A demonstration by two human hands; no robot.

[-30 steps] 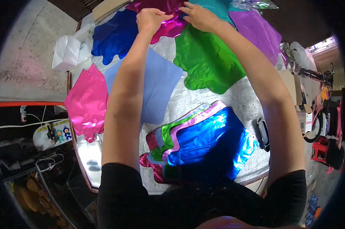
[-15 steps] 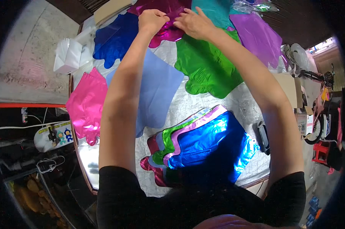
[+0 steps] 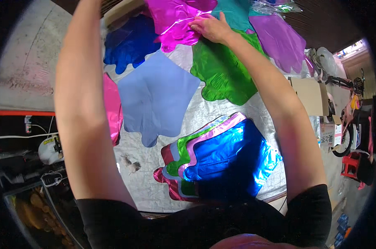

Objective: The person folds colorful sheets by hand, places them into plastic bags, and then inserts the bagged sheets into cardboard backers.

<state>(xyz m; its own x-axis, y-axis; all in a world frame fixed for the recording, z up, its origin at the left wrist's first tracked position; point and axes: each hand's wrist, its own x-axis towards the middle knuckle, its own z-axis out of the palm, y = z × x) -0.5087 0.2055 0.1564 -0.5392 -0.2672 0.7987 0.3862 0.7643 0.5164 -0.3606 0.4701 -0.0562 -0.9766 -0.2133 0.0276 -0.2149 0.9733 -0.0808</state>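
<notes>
My right hand (image 3: 211, 28) is at the far side of the table, its fingertips pinching the right part of a shiny magenta flat foil balloon (image 3: 177, 25). My left forearm (image 3: 80, 83) reaches up past the top edge, so the left hand is out of sight. Below the right hand lies a green foil balloon (image 3: 227, 70), with a pale blue one (image 3: 157, 93) to its left. A dark blue one (image 3: 132, 43) sits left of the magenta foil. Nearest me is a fanned stack of foil balloons, a bright blue one (image 3: 221, 153) on top.
Teal (image 3: 233, 14) and purple (image 3: 277, 39) foils lie at the far right, and a pink one (image 3: 113, 110) is partly behind my left arm. A small greyish-brown object (image 3: 132, 165) rests on the silvery table cover (image 3: 146, 191). A cardboard box (image 3: 306, 95) and red stool (image 3: 351, 164) are at right.
My left hand has moved up and left, out of view. The magenta foil has shifted and now shows a brighter, creased surface. My right hand has barely moved.
</notes>
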